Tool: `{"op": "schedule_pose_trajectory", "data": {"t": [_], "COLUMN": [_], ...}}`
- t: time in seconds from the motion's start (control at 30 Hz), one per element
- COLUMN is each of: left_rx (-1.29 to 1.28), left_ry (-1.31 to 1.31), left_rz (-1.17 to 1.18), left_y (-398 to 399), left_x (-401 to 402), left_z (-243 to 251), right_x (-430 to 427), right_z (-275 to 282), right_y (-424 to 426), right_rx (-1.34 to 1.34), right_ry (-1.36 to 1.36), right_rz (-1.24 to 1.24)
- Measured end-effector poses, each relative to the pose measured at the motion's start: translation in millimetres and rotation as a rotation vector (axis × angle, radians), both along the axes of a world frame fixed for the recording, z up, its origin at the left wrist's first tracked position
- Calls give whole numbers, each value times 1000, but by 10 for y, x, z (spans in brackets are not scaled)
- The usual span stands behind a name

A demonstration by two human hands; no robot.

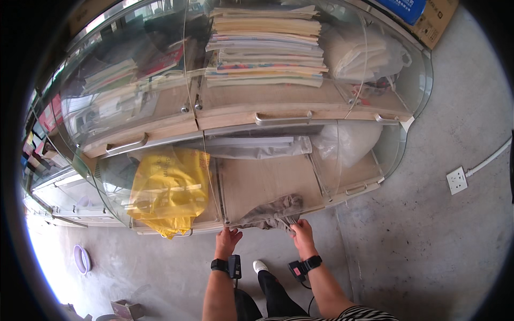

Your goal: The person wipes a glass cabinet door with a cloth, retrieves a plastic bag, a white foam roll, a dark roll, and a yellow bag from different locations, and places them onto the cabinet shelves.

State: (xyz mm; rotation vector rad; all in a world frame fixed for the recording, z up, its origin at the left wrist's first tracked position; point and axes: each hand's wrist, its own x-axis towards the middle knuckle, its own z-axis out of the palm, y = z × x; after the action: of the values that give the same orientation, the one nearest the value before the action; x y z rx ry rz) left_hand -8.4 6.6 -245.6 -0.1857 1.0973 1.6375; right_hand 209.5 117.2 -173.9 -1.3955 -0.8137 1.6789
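Observation:
Gathered in my right hand (303,236) is one end of a grey-brown cloth (281,210). The rest of the cloth lies crumpled over the front edge of the lower wooden shelf (265,176). My left hand (227,242) is at the same front edge, its fingertips close to the bottom corner of a glass door (218,192) and its small knob. Whether those fingers grip the glass or only touch it, I cannot tell. Left of that hand, a yellow plastic bag (170,188) shows through the glass and hangs past the shelf's edge.
Above, a glass-fronted shelf holds a tall stack of papers (265,48) and a plastic bag (365,56). Metal drawer handles (283,118) stick out below it. A wall socket (457,180) with a cable is at right. On the floor at left lies a purple ring-shaped object (82,259).

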Motion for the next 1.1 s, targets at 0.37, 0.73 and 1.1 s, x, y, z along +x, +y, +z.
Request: {"op": "schedule_pose_trajectory", "data": {"t": [0.37, 0.73, 1.1], "left_rx": [-125, -151, -59], "left_ry": [3, 298, 336], "left_rz": [55, 245, 314], "left_y": [-62, -912, -991], "left_x": [-132, -682, -1294], "left_z": [-14, 2, 358], "right_x": [703, 130, -1433], "right_z": [1427, -23, -326], "right_y": [-865, -672, -747], "right_rx": [33, 237, -131], "right_ry": [-234, -138, 103], "right_rz": [581, 624, 869]}}
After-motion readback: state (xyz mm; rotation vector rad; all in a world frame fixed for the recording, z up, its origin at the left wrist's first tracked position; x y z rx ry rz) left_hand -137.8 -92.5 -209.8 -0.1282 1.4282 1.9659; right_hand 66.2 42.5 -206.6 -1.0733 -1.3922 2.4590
